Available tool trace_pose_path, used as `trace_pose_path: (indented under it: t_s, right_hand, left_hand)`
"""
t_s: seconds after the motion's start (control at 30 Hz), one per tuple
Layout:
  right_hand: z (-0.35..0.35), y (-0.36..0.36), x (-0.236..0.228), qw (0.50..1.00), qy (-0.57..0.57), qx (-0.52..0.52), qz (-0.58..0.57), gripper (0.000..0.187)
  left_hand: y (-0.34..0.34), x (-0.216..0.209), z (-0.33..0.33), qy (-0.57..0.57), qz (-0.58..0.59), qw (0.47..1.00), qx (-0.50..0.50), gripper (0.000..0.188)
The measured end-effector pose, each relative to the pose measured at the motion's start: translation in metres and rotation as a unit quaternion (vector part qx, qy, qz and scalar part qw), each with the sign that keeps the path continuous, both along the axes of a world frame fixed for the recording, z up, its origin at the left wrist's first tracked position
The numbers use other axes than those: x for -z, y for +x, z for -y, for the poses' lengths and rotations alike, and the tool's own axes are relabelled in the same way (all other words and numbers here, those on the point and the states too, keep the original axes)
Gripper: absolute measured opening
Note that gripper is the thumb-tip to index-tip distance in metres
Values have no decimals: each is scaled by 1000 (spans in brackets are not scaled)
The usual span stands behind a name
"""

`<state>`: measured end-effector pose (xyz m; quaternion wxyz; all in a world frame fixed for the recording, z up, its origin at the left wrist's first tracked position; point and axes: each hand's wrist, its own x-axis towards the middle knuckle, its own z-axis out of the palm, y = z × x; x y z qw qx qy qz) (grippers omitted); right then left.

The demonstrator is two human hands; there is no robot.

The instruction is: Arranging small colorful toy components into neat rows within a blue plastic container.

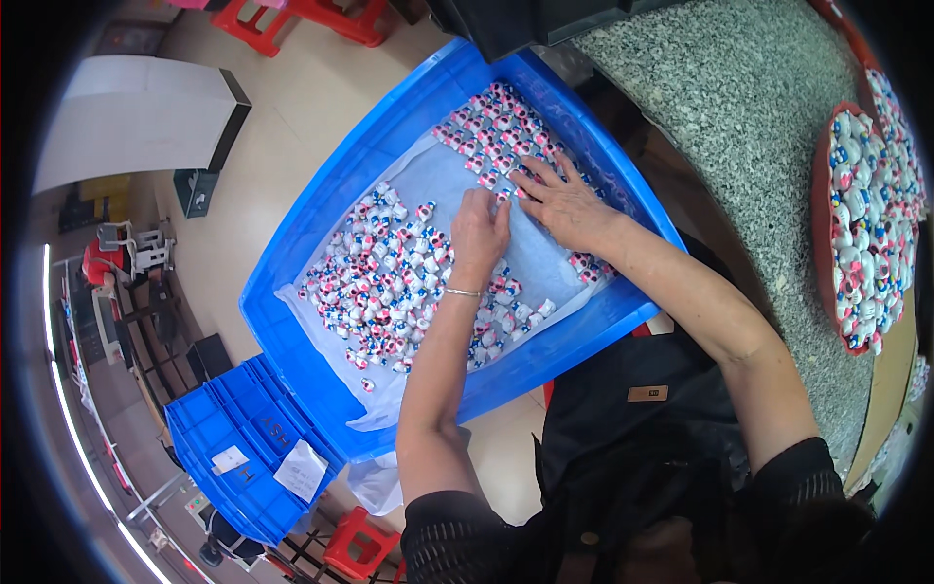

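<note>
A large blue plastic tray (321, 209) lined with a white sheet holds several small white figurines with pink and blue marks (379, 282). Some lie loose at the near left, others stand in rows at the far end (491, 122). My left hand (479, 234) rests palm down on the sheet in the middle of the tray, fingers together, a thin bangle on the wrist. My right hand (564, 204) lies flat beside it, fingers spread, fingertips touching the nearest row of figurines. Neither hand visibly grips anything.
A grey speckled stone counter (739, 107) runs along the right. A red tray (820, 224) full of the same figurines sits on it. Stacked blue crates (243, 457) with paper labels stand at lower left, red stools (355, 545) on the floor.
</note>
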<state>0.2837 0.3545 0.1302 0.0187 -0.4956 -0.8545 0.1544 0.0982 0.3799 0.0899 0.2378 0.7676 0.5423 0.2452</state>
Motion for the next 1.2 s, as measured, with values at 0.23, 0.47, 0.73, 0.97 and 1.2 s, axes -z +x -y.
trace_pose_path:
  t_s: [0.23,0.47,0.73,0.97,1.2]
  right_hand:
    - [1,1,1,999,5,5,-32,37]
    - [-7,-1,-11,996,20,24,-78,40]
    - [7,8,-18,999,-37,-16,-26,35]
    - [9,15,-25,999,-35,17,-17,34]
    - [11,19,-23,998,-22,31,-53,31]
  left_hand:
    - [-2,-9,-5,4,37,999,-13,20]
    - [-78,-19,-38,84,-226,970,-10,25]
    - [-22,-30,-1,0,13,993,114,32]
    - [7,-17,6,64,-38,983,168,39]
    - [-26,-34,6,4,44,999,18,27]
